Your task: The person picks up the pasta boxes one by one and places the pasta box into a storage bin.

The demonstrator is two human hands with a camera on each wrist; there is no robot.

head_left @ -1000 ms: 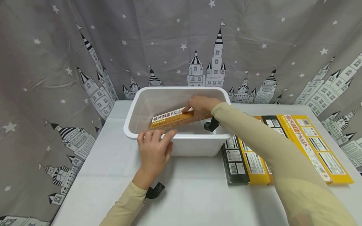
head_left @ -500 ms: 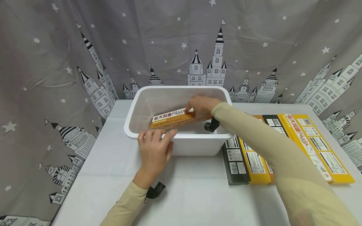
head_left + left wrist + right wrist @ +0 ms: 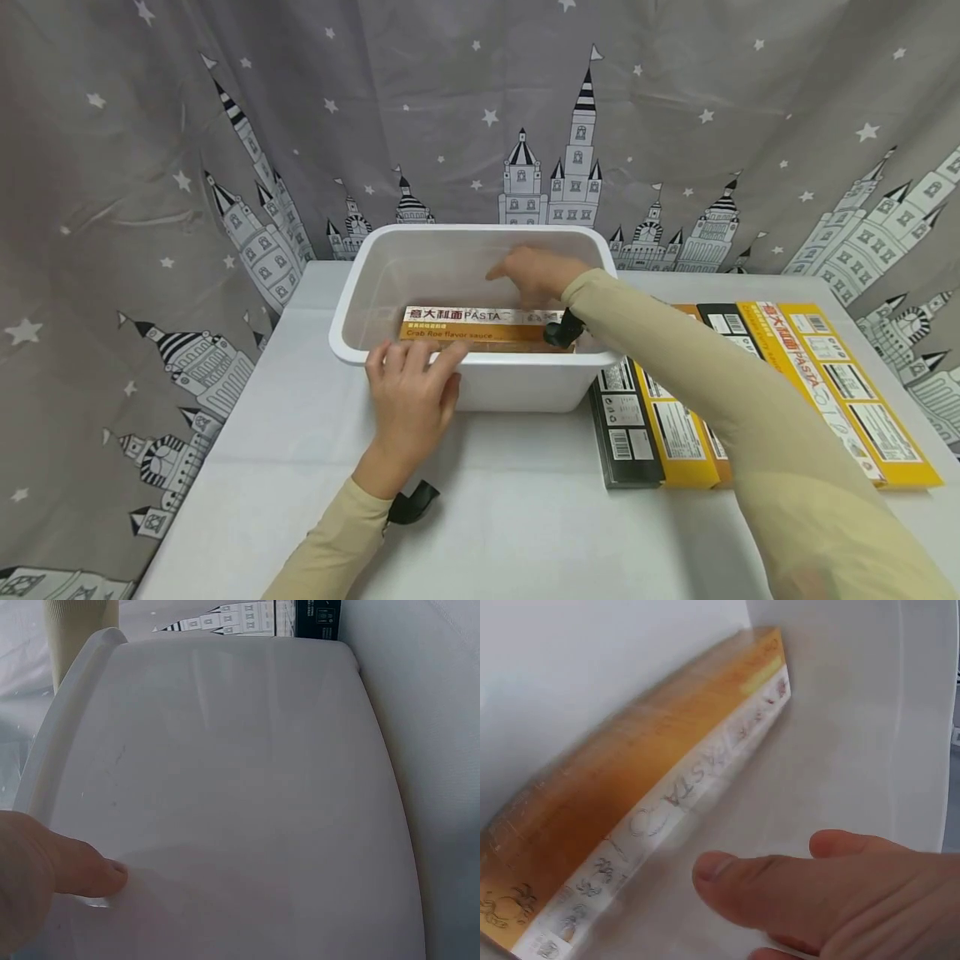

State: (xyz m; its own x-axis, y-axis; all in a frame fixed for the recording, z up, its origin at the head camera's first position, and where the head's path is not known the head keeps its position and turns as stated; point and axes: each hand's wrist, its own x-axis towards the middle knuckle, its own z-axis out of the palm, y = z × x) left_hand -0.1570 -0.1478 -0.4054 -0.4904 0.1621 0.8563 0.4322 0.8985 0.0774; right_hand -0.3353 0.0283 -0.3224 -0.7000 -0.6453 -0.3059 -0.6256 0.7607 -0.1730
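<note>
A white plastic bin point(image 3: 525, 387) stands at the table's middle. My left hand point(image 3: 408, 404) grips its front rim at the left, fingers over the edge and the thumb point(image 3: 94, 871) against the outer wall. Inside lies an orange and white pasta box point(image 3: 465, 327), labelled crab roe flavor sauce, its long side along the front wall. My right hand point(image 3: 536, 275) is inside the bin, just behind and above the box. In the right wrist view its fingers are loosely extended, holding nothing, and a gap separates the thumb point(image 3: 727, 877) from the box point(image 3: 630, 780).
To the right of the bin, several more pasta boxes lie side by side on the white table point(image 3: 517, 508), a black one point(image 3: 633, 462) and yellow ones point(image 3: 881, 417) among them. My right sleeve point(image 3: 720, 392) crosses over part of them. A grey castle-print curtain point(image 3: 442, 100) hangs behind.
My right hand has let go of the pasta box and lifted slightly back. The box has gone from slanted to lying level along the front wall. My left hand has stayed on the rim.
</note>
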